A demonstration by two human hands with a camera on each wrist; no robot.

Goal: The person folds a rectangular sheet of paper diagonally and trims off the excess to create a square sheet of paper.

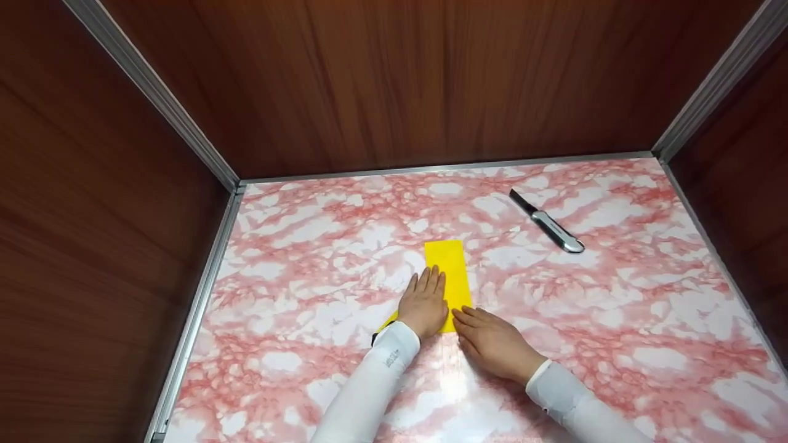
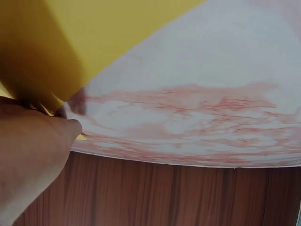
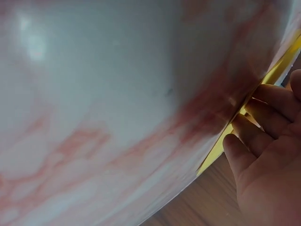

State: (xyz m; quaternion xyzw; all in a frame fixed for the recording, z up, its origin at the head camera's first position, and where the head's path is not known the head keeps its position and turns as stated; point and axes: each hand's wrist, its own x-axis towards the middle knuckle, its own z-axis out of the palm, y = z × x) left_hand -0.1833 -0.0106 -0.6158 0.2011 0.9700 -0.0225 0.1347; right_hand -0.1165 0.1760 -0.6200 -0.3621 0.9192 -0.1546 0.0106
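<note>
A piece of yellow paper [image 1: 455,277] lies on the table in the head view, a tall strip with a further yellow corner showing by the left wrist. My left hand [image 1: 423,307] rests on its left part with the fingers extended toward the far end. At the strip's lower right edge, the fingertips of my right hand [image 1: 495,346] touch the paper. A broad yellow flap [image 2: 117,33] spreads beside the left hand [image 2: 33,146] in the left wrist view. Seen from the right wrist, the right hand's fingers [image 3: 240,153] line up along the paper's thin yellow edge [image 3: 214,155].
Farther back on the right, a grey and black utility knife [image 1: 546,223] lies on the red and white marbled tabletop [image 1: 295,289]. Dark wood panels [image 1: 418,80] with metal edging stand at the back and both sides.
</note>
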